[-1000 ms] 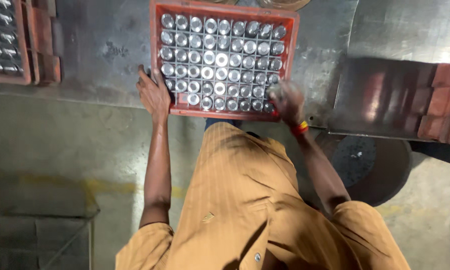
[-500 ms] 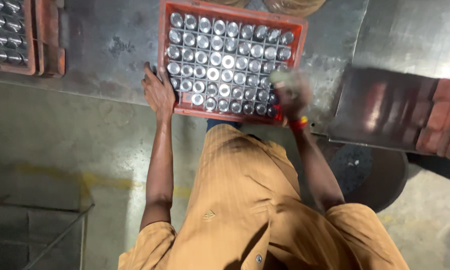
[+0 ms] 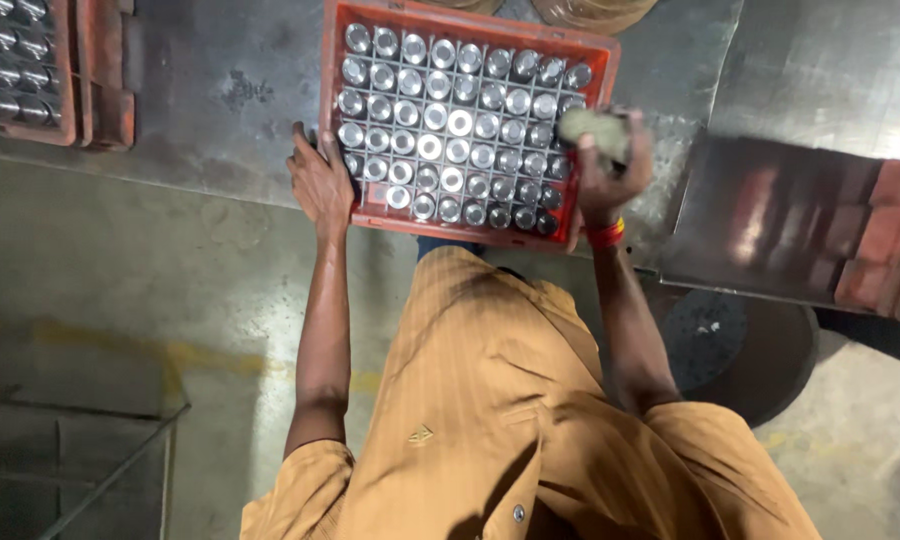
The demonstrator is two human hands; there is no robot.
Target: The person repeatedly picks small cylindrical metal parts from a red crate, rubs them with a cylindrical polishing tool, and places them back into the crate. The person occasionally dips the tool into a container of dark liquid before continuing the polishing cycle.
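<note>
Head view, looking down past an ochre striped shirt (image 3: 490, 400). The left hand (image 3: 322, 180) lies at the 9 o'clock side of the red plastic crate (image 3: 336, 60), its fingers spread and loosely curled over the crate's left wall near the lower corner; it grips nothing else. The right hand (image 3: 608, 165), with a red band at the wrist, is raised at the 3 o'clock edge of the crate and is clenched around a greyish-green rag (image 3: 592, 128), which is blurred. The crate rests on a grey metal table (image 3: 220, 90) at 12 o'clock from the person; its grid of cells holds upright metal cylinders (image 3: 445, 120) with shiny round tops. A second red crate (image 3: 30, 70) of like parts sits well apart at 10 o'clock. Compared with half a second earlier, the right hand with its rag has lifted from the crate's lower right corner to higher along the right wall, while the left hand has kept its place.
</note>
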